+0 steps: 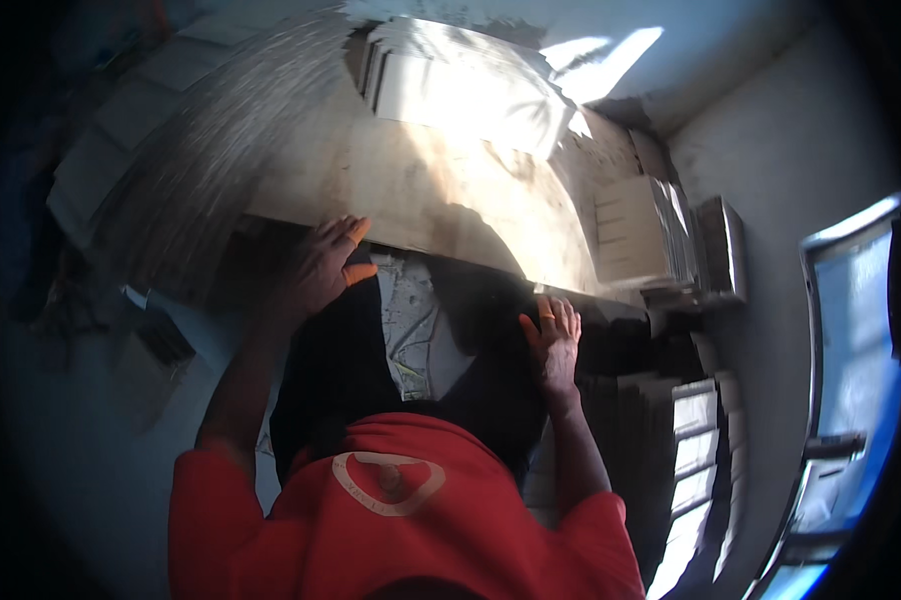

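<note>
My left hand [331, 265] is open at the near edge of a low wooden board table [316, 170], its fingers apart. Orange coverings sit on its thumb and one finger. Further right, my right hand [556, 345] lies open over my dark-clothed leg, just below the same edge. Orange shows on its thumb and a finger too. Neither hand holds anything. Left on the board spreads a long, dense row of thin pale sheets [211, 140], blurred in part. A sunlit stack of white, flat pieces [461, 95] stands at the back.
At the board's right end are stacked beige flat pieces [631, 230] beside a dark box-like block [721, 245]. More stacks [696, 440] stand on the lower right, partly in sun. A blue-paned frame [856, 310] is by the right wall. Speckled floor [411, 320] shows between my legs.
</note>
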The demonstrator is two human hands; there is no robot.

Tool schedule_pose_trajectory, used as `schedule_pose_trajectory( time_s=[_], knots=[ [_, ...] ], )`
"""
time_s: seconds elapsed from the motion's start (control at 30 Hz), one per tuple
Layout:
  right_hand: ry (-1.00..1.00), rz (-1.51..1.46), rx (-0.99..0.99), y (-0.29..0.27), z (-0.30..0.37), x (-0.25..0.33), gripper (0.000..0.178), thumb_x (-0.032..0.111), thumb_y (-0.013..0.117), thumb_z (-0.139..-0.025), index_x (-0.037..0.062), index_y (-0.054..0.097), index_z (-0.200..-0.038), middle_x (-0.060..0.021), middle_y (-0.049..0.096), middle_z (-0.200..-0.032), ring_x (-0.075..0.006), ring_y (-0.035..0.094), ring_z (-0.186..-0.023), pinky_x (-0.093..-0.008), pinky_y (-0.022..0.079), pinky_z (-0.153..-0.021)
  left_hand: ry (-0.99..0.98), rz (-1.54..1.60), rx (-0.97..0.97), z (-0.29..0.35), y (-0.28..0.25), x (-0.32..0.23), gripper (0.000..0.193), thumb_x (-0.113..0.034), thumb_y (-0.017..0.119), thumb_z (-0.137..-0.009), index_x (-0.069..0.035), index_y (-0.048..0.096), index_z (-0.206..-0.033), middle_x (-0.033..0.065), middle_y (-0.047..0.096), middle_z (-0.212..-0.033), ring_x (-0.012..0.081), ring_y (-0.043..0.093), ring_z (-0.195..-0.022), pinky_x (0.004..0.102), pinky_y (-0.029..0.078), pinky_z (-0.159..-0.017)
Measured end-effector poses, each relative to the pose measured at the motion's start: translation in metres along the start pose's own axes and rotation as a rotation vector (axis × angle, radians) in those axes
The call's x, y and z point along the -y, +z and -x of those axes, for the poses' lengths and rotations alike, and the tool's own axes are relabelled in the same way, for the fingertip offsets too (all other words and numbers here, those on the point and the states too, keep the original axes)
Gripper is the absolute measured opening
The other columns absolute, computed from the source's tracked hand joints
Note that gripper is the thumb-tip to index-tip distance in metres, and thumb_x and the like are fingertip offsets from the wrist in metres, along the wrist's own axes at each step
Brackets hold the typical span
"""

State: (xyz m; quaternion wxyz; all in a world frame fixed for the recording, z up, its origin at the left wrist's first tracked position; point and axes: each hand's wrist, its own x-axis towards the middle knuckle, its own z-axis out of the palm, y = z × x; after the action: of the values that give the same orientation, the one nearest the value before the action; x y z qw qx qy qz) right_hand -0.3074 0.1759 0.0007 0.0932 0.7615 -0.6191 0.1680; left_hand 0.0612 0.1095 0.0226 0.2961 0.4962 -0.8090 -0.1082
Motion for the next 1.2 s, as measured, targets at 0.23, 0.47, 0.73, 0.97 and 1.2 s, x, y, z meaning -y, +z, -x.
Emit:
schedule_pose_trajectory(
  time_s=[0.23,0.47,0.73,0.97,1.2],
  knots=[
    [0.006,-0.116,0.013,0.021,0.027,0.031,0.051,0.036,0.065,-0.084,0.0020,0.054,-0.120,-0.0160,0.054,-0.124,-0.0328,0.042,-0.128,-0.0601,0.023,-0.106,0.181,-0.205,0.229,0.016,0.068,-0.021,0.059,-0.027,0.072,-0.076,0.001,0.053,-0.125,0.0178,0.063,-0.109,0.0322,0.052,-0.115,0.0465,0.028,-0.108],
    [-0.148,-0.561,0.066,-0.001,0.052,0.042,0.055,0.040,0.066,-0.082,-0.0033,0.055,-0.115,-0.0140,0.062,-0.095,-0.0280,0.062,-0.092,-0.0361,0.048,-0.089,0.185,-0.168,0.396,-0.002,0.063,0.022,0.053,-0.026,0.070,-0.079,-0.003,0.056,-0.125,0.0179,0.061,-0.115,0.0318,0.052,-0.114,0.0432,0.034,-0.103],
    [0.035,-0.396,-0.014,0.015,0.034,0.046,0.046,0.030,0.067,-0.083,0.0007,0.053,-0.116,-0.0138,0.061,-0.102,-0.0292,0.059,-0.100,-0.0384,0.046,-0.087,0.052,-0.149,0.359,-0.023,0.086,0.025,0.048,-0.026,0.070,-0.082,-0.005,0.058,-0.123,0.0159,0.065,-0.106,0.0322,0.058,-0.104,0.0409,0.045,-0.090],
    [0.041,-0.715,0.080,0.068,-0.001,0.112,0.049,0.028,0.063,-0.087,-0.0035,0.050,-0.122,-0.0205,0.060,-0.110,-0.0369,0.057,-0.104,-0.0429,0.046,-0.087,0.033,0.032,0.185,0.018,0.059,0.016,0.048,-0.020,0.070,-0.083,-0.005,0.056,-0.126,0.0109,0.061,-0.119,0.0260,0.055,-0.113,0.0377,0.039,-0.100],
    [0.338,-1.163,0.177,0.096,-0.042,0.125,0.046,0.019,0.073,-0.082,0.0001,0.058,-0.122,-0.0187,0.063,-0.115,-0.0198,0.063,-0.097,-0.0307,0.050,-0.086,-0.633,0.641,-0.381,0.121,0.000,0.039,0.057,-0.022,0.072,-0.084,-0.001,0.048,-0.131,0.0103,0.058,-0.120,0.0196,0.052,-0.117,0.0346,0.039,-0.101]
  ],
)
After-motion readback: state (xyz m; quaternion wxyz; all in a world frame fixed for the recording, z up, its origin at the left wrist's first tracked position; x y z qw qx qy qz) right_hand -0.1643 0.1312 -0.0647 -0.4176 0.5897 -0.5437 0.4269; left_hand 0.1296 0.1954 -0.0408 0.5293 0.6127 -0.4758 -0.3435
